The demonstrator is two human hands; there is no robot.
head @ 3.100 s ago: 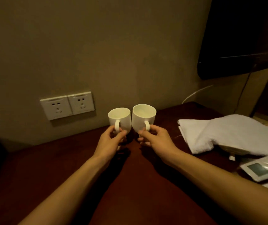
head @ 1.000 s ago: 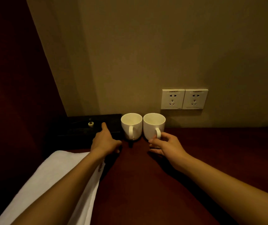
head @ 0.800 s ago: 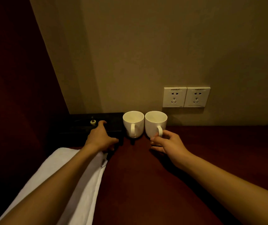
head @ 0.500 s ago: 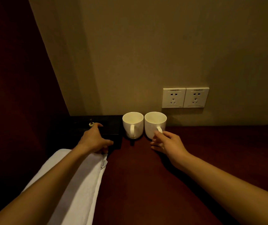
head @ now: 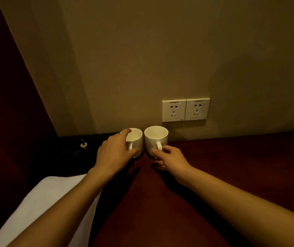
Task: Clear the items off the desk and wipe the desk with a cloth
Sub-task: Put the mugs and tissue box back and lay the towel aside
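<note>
Leftward no longer: the left hand [head: 115, 154] has come off the black box [head: 67, 154] and now curls round the left cup [head: 134, 139], fingers over its rim and thumb low on its side. Beside it, the right hand [head: 169, 157] pinches the handle of the right cup [head: 156, 139], where half a second ago its fingers lay loose beside it. Both cups stand upright on the dark red tabletop [head: 178, 202], just beside each other and close to the wall under the twin sockets [head: 185, 110]. A white cloth [head: 41, 202] lies under the left forearm, at the near left.

To my eye the step in hand is shifting the pair out of the way. It would go best with both lifted straight up together, kept level and slightly apart so the china does not knock, and set down clear of the stretch to be wiped. Little of the wiping looks begun.
</note>
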